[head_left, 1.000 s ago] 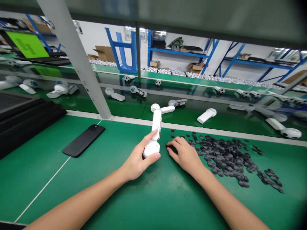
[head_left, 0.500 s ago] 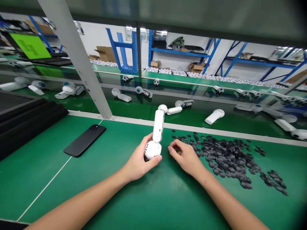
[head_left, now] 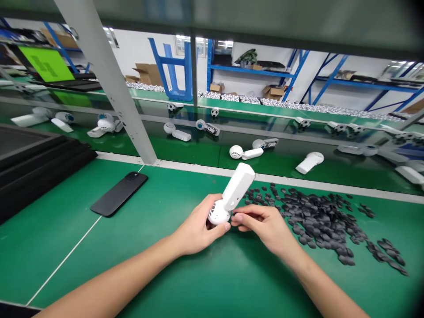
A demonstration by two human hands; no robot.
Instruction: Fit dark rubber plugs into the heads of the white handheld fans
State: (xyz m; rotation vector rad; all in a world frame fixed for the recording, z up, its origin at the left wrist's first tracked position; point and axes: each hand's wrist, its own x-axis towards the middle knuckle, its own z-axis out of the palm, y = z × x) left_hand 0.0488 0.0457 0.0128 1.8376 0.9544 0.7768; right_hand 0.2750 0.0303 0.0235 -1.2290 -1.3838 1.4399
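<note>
Over the bench (head_left: 152,212), the white device (head_left: 239,187), clamped in the left hand (head_left: 198,229)'s fingers, has tipped rightward — the right hand (head_left: 270,225), fingers apparently pinching a dark piece (head_left: 233,213), closes in, centring work on its round end.

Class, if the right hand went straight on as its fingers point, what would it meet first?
The right hand would probably meet the round end of the white device, held in the left hand, though the depth between them is unclear.
</note>
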